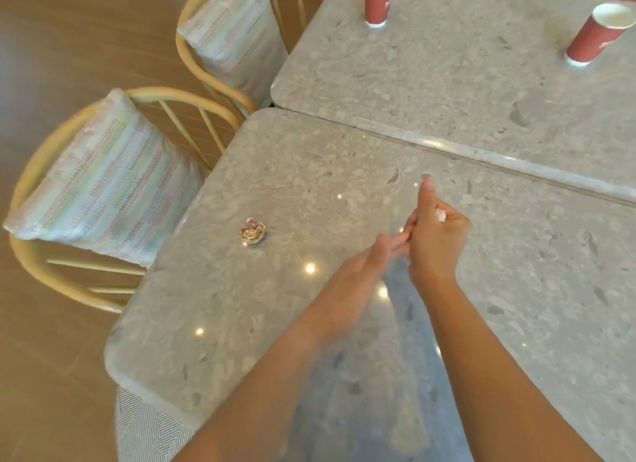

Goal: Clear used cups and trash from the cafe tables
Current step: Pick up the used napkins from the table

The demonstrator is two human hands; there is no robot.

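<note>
The right hand [437, 241] is gripping a mostly hidden white scrap [441, 215], the blurred left hand [373, 260] is touching it with straight fingers, a crumpled wrapper [253, 234] is lying on the near worktop [309, 172], and two red cups [595, 34] are standing on the far worktop [447, 82], one cut off above.

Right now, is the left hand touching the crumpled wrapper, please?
Apart: the head view shows bare tabletop between the left hand and the crumpled wrapper.
</note>
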